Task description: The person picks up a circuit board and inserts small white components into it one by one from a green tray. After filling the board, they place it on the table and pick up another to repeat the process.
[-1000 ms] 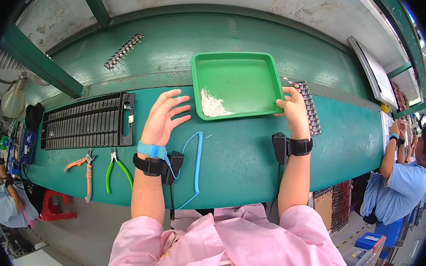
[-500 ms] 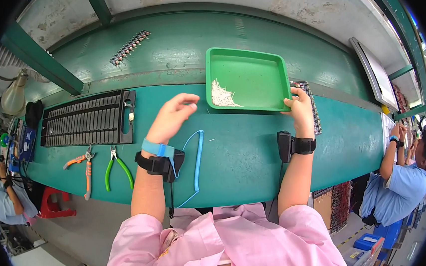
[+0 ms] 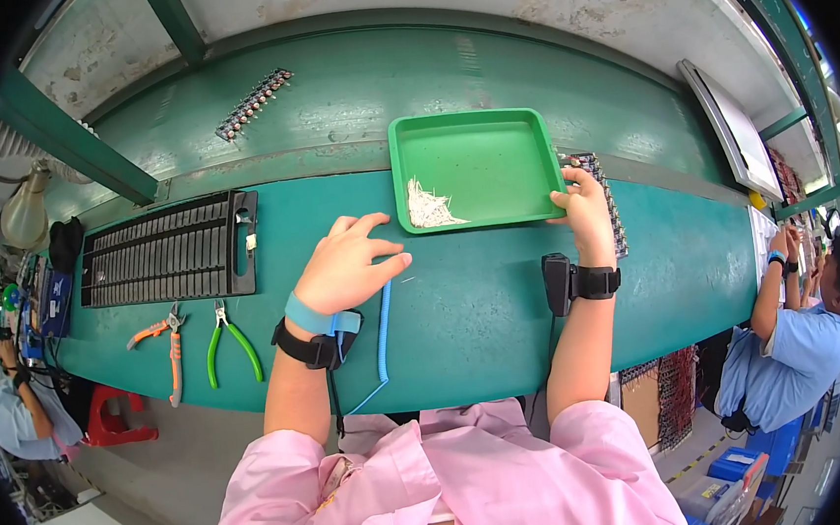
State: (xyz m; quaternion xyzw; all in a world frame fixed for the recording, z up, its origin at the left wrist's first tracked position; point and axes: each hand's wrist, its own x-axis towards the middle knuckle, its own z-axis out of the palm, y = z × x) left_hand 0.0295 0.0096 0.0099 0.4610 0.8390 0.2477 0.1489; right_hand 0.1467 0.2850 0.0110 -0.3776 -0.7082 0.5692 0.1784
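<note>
A green plastic tray [image 3: 496, 219] lies at the back of the green bench, with a heap of thin white pieces [image 3: 427, 206] in its near left corner. My right hand [image 3: 586, 212] grips the tray's near right corner, thumb on the rim and fingers round the side. Left of the tray, my left hand [image 3: 349, 262] hangs over the bench with fingers apart and nothing in it. A blue band with a coiled blue cord [image 3: 383, 334] is on my left wrist. Partly hidden behind the tray's right side is a strip of small circuit boards [image 3: 616, 209].
Left on the bench lie a black slotted rack [image 3: 163, 251], orange-handled pliers [image 3: 172, 346] and green-handled cutters [image 3: 232, 344]. Another board strip [image 3: 254, 104] rests on the back ledge. People in blue work at the far left [image 3: 19, 403] and far right [image 3: 792, 352].
The tray has shifted slightly left and turned straighter, my right hand still on its corner. My left hand has come down and nearer, its fingers spreading.
</note>
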